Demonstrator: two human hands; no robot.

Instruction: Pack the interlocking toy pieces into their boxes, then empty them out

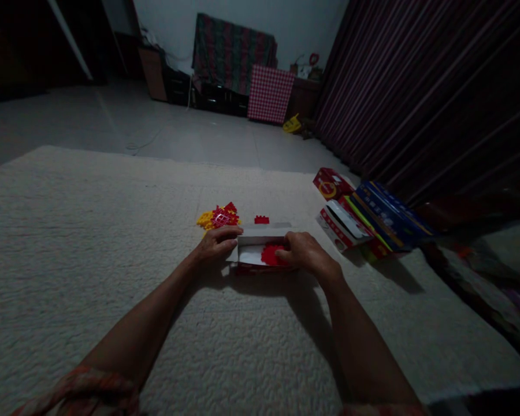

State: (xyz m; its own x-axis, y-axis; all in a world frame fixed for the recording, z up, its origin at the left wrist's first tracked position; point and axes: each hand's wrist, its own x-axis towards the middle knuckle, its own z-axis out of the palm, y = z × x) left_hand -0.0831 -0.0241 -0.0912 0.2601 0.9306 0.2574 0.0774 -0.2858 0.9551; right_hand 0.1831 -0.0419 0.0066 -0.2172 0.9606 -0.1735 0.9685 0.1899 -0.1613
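Right hand [305, 251] in open white cardboard box [262, 238], fingertips on red plastic piece [270, 255], grip unclear. Left hand [219, 244] holds box's left edge.

Lighting was dim, with a cool cast; the source lay out of view. Soft shadows fell on the pale mat [91, 266] between my forearms and to the lower right of the stacked cartons [385, 216]. The tiled floor [225, 136] carried a faint sheen. The curtain [385, 75] sank towards black. Wide-angle stretch splayed its folds outward; print on the cartons read soft.
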